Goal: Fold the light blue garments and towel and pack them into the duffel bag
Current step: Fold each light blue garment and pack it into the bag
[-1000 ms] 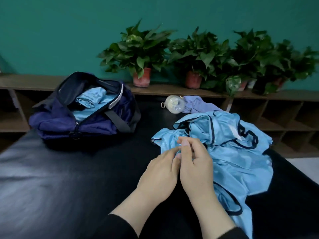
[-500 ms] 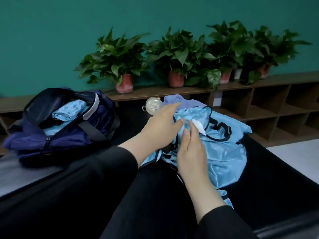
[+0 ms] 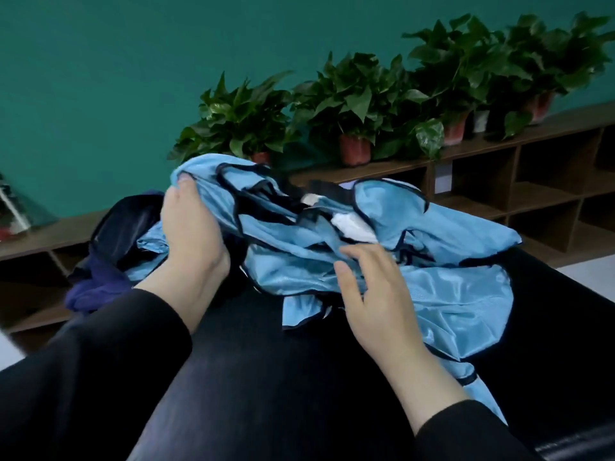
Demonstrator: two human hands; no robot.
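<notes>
Since half a second ago the left hand (image 3: 191, 227) has carried one end of the light blue garment (image 3: 416, 261) up and over toward the duffel bag (image 3: 109, 247), which it now partly hides, and the view has tilted so the wall slopes. Taking the garment as the landmark: behind it rises a plain teal wall (image 3: 116, 78), and along the foot of that wall runs a low brown wooden shelf (image 3: 532, 181) with open cubbyholes, carrying a row of leafy green potted plants (image 3: 359, 104) in reddish pots. Under the garment lies a wide, glossy black table (image 3: 283, 377), and a strip of pale floor shows past its far right corner. Left of the garment sits the dark navy bag, its mouth agape, with more light blue cloth (image 3: 149, 247) bunched inside. The garment itself is shiny, edged with dark piping, and spreads crumpled from the bag across to the right, one tail trailing toward the near edge; a white label (image 3: 352, 226) shows in its folds. The left hand grips the garment's raised left end, fingers curled into the cloth above the bag. The right hand (image 3: 372, 294) lies on the garment's middle with fingers spread and fairly straight, pressing rather than clutching. Both forearms wear black sleeves (image 3: 100, 377).
</notes>
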